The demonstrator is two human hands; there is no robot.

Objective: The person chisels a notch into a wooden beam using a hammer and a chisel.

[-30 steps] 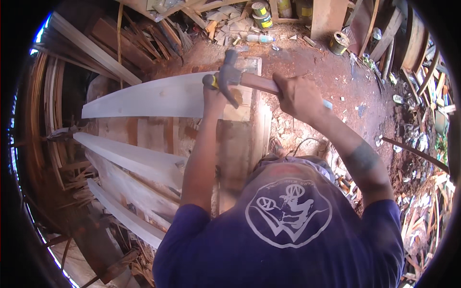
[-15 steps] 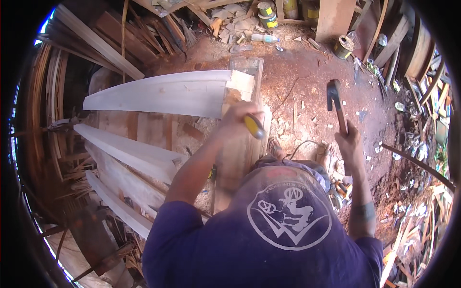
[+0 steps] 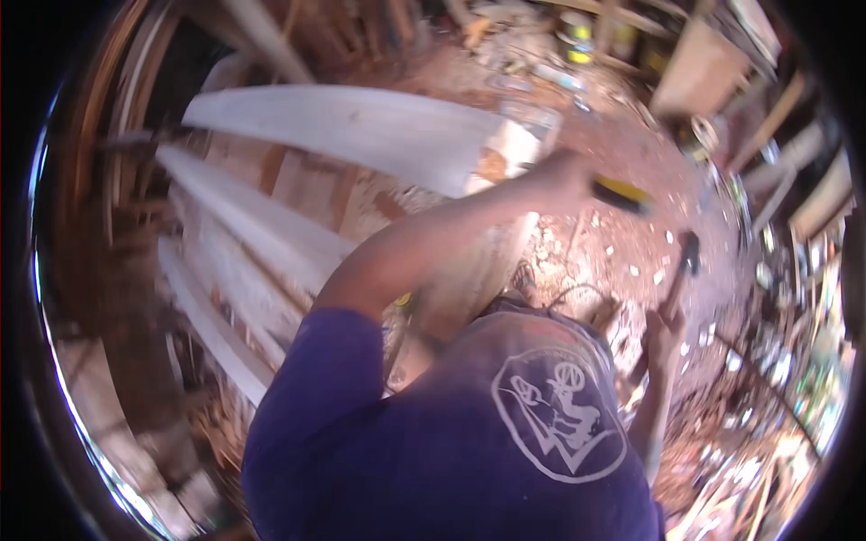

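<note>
My left hand (image 3: 564, 178) is closed round a tool with a yellow-and-black handle (image 3: 622, 196), probably a chisel, beside the end of a pale tapered board (image 3: 343, 131). The board lies across a rough wooden bench (image 3: 460, 275), with a small light block (image 3: 510, 144) at its right end. My right hand (image 3: 665, 329) grips a hammer (image 3: 683, 266) by its wooden handle, head up, out to the right. Motion blurs both hands and tools.
More pale boards (image 3: 244, 216) lie on the left of the bench. Timber offcuts (image 3: 699, 77) lean around the edges. Yellow-labelled cans (image 3: 577, 41) and an open can (image 3: 702, 135) stand at the back. Debris and shavings (image 3: 613, 261) cover the dirt floor.
The hammer has left its place over the left hand and dropped to the right. My left hand has swung rightward and turned with the yellow-handled tool. The view has tilted and blurred.
</note>
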